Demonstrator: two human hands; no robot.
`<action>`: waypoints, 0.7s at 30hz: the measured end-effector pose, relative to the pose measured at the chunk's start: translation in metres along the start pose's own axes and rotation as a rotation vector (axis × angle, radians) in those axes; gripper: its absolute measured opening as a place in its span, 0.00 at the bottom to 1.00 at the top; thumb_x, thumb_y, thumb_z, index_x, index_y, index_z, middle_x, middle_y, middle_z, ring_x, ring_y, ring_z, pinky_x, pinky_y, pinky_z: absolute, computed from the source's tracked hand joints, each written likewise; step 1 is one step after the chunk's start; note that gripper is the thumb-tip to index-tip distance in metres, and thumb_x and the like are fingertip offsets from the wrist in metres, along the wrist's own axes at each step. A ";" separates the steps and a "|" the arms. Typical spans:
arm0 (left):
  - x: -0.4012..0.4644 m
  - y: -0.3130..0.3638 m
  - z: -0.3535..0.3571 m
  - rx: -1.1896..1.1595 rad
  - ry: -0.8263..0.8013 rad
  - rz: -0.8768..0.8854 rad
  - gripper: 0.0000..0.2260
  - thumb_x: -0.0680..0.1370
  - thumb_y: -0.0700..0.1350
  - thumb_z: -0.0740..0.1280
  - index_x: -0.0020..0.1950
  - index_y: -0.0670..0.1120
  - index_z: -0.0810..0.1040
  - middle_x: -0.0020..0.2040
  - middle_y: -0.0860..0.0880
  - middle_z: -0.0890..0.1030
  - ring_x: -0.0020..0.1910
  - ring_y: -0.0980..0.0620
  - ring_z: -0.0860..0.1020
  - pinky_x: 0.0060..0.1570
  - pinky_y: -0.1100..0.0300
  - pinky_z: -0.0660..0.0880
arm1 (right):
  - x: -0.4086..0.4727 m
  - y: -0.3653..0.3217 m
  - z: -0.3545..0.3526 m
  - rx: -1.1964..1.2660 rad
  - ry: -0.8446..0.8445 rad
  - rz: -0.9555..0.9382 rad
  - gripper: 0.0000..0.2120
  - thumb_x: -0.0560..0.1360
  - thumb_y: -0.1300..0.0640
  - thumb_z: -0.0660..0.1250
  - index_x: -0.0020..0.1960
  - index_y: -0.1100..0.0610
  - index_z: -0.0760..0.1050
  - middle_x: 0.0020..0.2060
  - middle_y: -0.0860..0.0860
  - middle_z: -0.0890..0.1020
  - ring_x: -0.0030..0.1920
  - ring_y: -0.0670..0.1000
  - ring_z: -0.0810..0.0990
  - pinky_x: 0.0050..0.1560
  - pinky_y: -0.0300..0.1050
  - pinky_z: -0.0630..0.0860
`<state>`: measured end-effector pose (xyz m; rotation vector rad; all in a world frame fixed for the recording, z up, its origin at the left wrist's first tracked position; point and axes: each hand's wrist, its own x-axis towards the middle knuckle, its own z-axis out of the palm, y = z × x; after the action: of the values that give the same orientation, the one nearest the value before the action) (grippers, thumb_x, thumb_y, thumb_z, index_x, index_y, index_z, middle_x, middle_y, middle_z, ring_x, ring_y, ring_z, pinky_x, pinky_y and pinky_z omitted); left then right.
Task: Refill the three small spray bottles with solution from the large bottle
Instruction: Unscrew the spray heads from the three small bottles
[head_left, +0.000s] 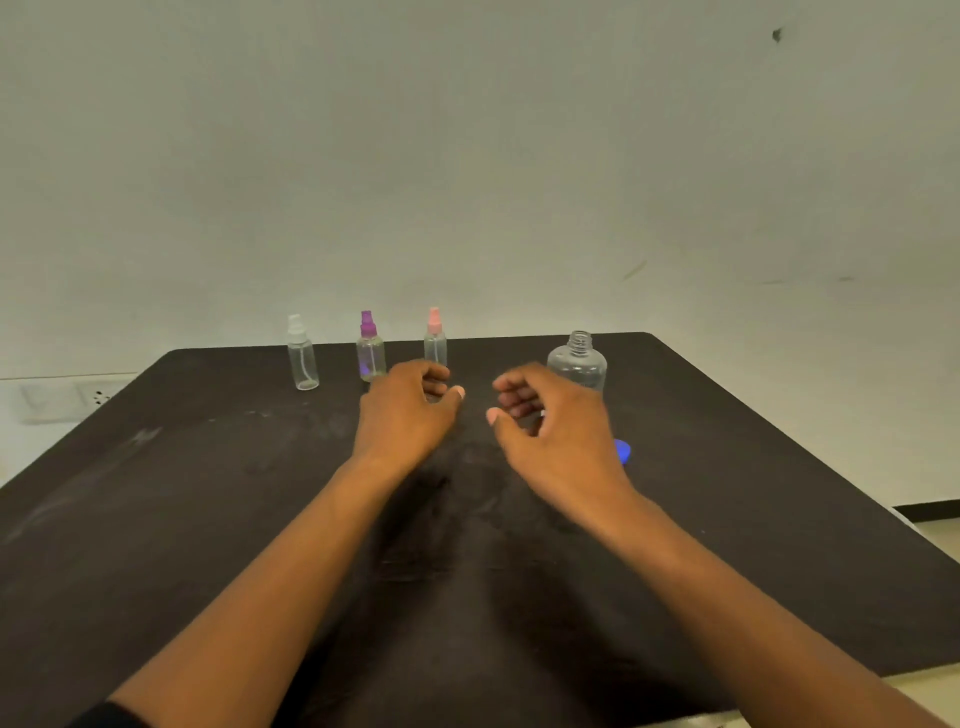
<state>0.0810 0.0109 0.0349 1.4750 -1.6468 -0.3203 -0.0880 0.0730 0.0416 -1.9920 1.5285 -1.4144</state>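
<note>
Bare left hand (402, 410), fingers (434, 373) curled, empty

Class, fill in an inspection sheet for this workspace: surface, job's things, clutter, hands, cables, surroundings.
Surface: dark table, faint pale smudges.
Job's things: white-capped spray bottle, purple-capped spray bottle and pink-capped spray bottle upright in a row at the far edge; large bottle uncapped; blue cap on the table, partly hidden.
Clutter: nothing seen.
Hands: left hand and right hand hold nothing, fingers loosely curled.
Cables: nothing seen.
Surroundings: pale wall; wall socket.
</note>
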 end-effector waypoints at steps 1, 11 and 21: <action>0.004 -0.006 -0.004 -0.001 0.080 0.010 0.08 0.79 0.49 0.71 0.57 0.50 0.85 0.48 0.54 0.86 0.47 0.55 0.84 0.57 0.54 0.80 | 0.010 -0.001 0.015 0.008 -0.052 0.027 0.13 0.76 0.56 0.75 0.60 0.51 0.81 0.51 0.44 0.84 0.53 0.44 0.83 0.57 0.46 0.82; 0.074 -0.074 -0.017 0.098 0.160 -0.141 0.08 0.82 0.46 0.68 0.57 0.43 0.77 0.57 0.41 0.82 0.57 0.40 0.80 0.50 0.55 0.69 | 0.108 0.016 0.130 0.002 -0.041 0.309 0.23 0.80 0.55 0.70 0.74 0.57 0.71 0.68 0.54 0.78 0.69 0.58 0.77 0.67 0.51 0.75; 0.137 -0.100 0.021 0.149 0.067 -0.182 0.21 0.80 0.52 0.69 0.67 0.39 0.72 0.62 0.39 0.78 0.62 0.37 0.77 0.60 0.45 0.74 | 0.167 0.040 0.186 -0.005 0.111 0.459 0.27 0.79 0.56 0.70 0.75 0.60 0.66 0.69 0.57 0.75 0.71 0.61 0.71 0.66 0.55 0.74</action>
<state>0.1453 -0.1461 0.0124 1.7346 -1.5131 -0.2491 0.0332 -0.1475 0.0109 -1.4499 1.8824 -1.3373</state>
